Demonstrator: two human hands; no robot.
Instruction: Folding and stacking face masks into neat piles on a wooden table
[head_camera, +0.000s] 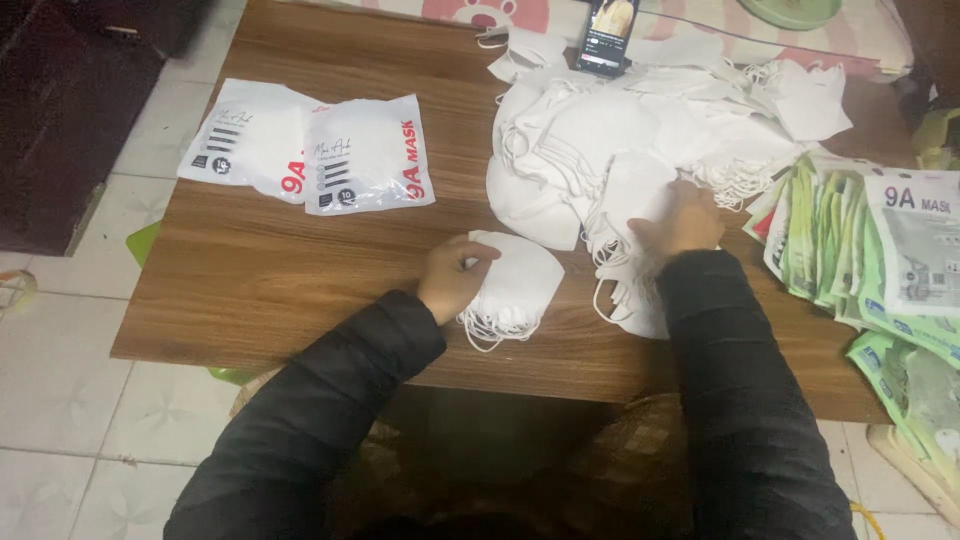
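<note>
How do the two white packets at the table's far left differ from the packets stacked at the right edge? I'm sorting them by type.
The two white packets lie flat, side by side, and look filled. The green-edged packets are fanned in a thick overlapping stack and look flat. The left pair is mostly white with red lettering; the right stack shows green borders. Both are printed mask pouches on the wooden table.

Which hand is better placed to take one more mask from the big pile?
The right hand: it already rests on the loose white masks. The left hand is occupied on a small stack of masks.

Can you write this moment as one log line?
left hand: on small mask stack | right hand: on mask pile | table: two packets
</note>
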